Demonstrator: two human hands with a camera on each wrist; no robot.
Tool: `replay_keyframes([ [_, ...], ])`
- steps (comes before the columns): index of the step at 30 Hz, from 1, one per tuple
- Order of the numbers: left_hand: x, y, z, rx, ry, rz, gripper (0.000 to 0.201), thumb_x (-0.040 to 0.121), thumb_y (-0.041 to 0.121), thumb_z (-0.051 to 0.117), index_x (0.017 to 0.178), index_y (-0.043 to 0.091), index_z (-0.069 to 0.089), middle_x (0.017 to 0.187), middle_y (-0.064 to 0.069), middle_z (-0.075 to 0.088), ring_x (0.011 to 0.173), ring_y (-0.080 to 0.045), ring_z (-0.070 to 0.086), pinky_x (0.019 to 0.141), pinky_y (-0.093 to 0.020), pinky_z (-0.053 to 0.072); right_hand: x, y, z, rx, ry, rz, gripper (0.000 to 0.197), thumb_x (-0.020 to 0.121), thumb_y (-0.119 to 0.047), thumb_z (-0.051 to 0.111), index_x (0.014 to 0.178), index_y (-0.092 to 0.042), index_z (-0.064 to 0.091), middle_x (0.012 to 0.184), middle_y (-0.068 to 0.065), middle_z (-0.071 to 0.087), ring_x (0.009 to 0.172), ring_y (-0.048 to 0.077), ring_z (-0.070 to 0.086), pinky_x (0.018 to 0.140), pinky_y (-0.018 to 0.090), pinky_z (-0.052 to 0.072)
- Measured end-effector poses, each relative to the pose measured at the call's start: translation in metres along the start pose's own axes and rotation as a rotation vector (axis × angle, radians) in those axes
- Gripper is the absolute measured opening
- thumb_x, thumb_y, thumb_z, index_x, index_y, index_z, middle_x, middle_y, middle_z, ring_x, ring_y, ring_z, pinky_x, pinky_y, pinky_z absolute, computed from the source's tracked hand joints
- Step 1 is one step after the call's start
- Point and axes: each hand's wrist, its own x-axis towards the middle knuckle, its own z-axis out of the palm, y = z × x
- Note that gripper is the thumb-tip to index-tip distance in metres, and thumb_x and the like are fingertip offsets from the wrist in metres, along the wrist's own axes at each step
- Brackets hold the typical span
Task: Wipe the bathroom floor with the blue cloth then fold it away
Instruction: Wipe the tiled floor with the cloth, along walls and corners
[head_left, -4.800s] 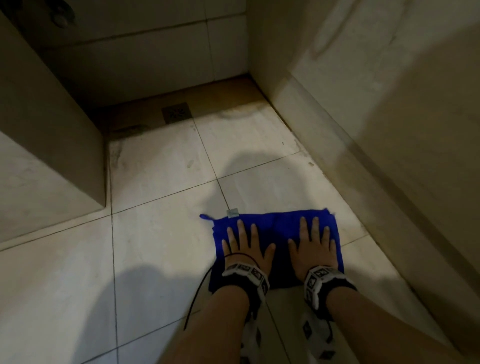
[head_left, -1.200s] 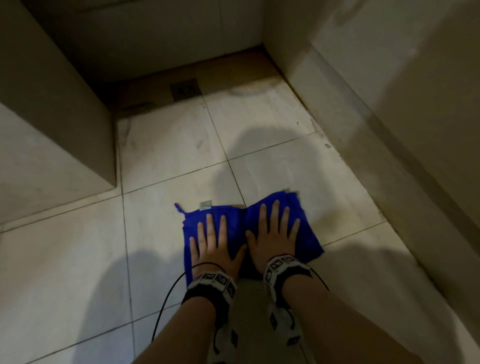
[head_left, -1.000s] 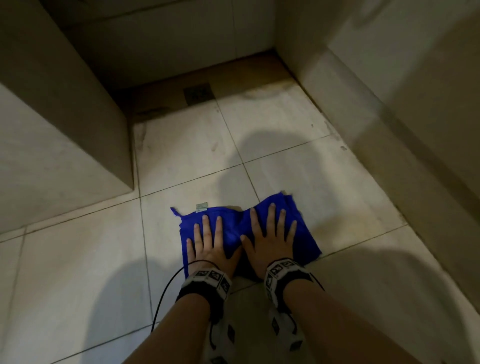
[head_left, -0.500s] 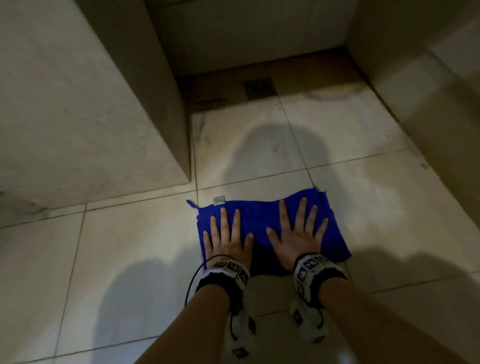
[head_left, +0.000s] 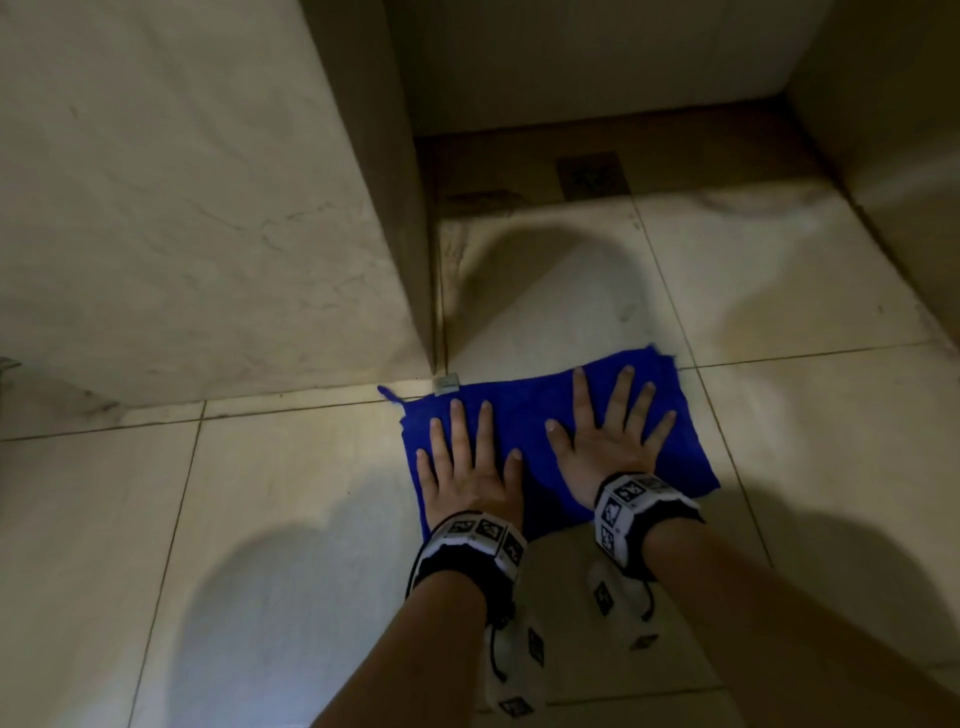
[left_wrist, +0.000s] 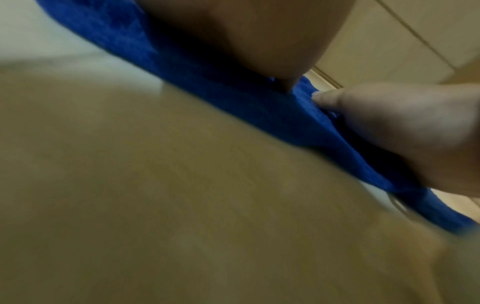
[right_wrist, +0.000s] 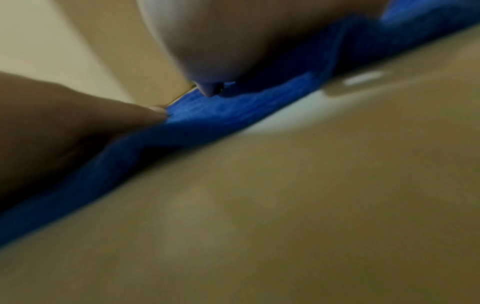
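Note:
The blue cloth (head_left: 535, 426) lies spread flat on the pale tiled floor (head_left: 291, 519), its white label (head_left: 447, 383) at the far left edge, just in front of a wall corner. My left hand (head_left: 467, 473) presses flat on the cloth's left half with fingers straight. On the right half my right hand (head_left: 605, 441) presses flat with fingers fanned. From the left wrist view the cloth (left_wrist: 233, 98) runs as a blue band under the left palm (left_wrist: 246, 30), with the right hand (left_wrist: 415, 127) beside it. The right wrist view shows the cloth (right_wrist: 221, 115) under the right palm (right_wrist: 221, 30).
A tiled partition wall juts out at the left, and its corner (head_left: 415, 260) stands just beyond the cloth. A square floor drain (head_left: 592, 174) sits in the dark recess at the back. Another wall (head_left: 909, 182) rises at the right. Open floor lies left of and behind the hands.
Both hands have slid the cloth leftward across the floor to the partition corner. The cloth was bunched between the hands a second ago and now lies flat, with the hands farther apart.

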Motion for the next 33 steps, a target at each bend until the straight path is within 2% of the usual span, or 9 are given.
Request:
replay_keyframes([
  [4, 0.006, -0.030, -0.011, -0.024, 0.014, -0.057, 0.066, 0.097, 0.061, 0.013, 0.147, 0.041, -0.026, 0.154, 0.010, -0.036, 0.145, -0.018, -0.027, 0.119, -0.043, -0.012, -0.005, -0.027, 0.004, -0.036, -0.020, -0.088, 0.074, 0.093, -0.068, 0.007, 0.144, -0.033, -0.034, 0.151, 0.015, -0.042, 0.141, 0.041, -0.031, 0.112, 0.064, -0.015],
  [15, 0.015, -0.094, -0.032, -0.042, 0.020, -0.168, 0.067, 0.097, 0.062, 0.016, 0.145, 0.044, -0.026, 0.155, 0.011, -0.033, 0.146, -0.017, -0.023, 0.119, -0.043, -0.011, -0.011, -0.091, 0.012, -0.037, -0.065, -0.212, 0.077, 0.093, -0.070, 0.012, 0.147, -0.033, -0.029, 0.148, 0.015, -0.046, 0.138, 0.041, -0.036, 0.109, 0.064, -0.022],
  [23, 0.029, -0.091, -0.038, -0.004, -0.013, -0.181, 0.069, 0.096, 0.063, 0.015, 0.146, 0.042, -0.027, 0.155, 0.008, -0.035, 0.146, -0.022, -0.024, 0.118, -0.045, -0.012, -0.007, -0.093, 0.014, -0.031, -0.035, -0.207, 0.077, 0.092, -0.071, 0.012, 0.148, -0.036, -0.027, 0.150, 0.013, -0.044, 0.140, 0.039, -0.035, 0.108, 0.063, -0.023],
  [29, 0.025, -0.088, -0.036, 0.018, 0.017, -0.175, 0.067, 0.097, 0.061, 0.013, 0.146, 0.040, -0.027, 0.156, 0.006, -0.033, 0.147, -0.023, -0.022, 0.119, -0.045, -0.010, -0.008, -0.084, 0.015, -0.018, -0.030, -0.251, 0.074, 0.094, -0.069, 0.015, 0.148, -0.038, -0.027, 0.150, 0.008, -0.045, 0.140, 0.035, -0.036, 0.112, 0.061, -0.019],
  [33, 0.012, -0.083, -0.027, 0.036, 0.041, -0.158, 0.068, 0.097, 0.061, 0.012, 0.146, 0.038, -0.028, 0.156, 0.004, -0.033, 0.147, -0.023, -0.022, 0.118, -0.045, -0.011, -0.015, -0.071, 0.021, -0.035, 0.016, -0.302, 0.070, 0.096, -0.066, 0.013, 0.149, -0.039, -0.025, 0.153, 0.004, -0.040, 0.142, 0.032, -0.034, 0.114, 0.057, -0.018],
])
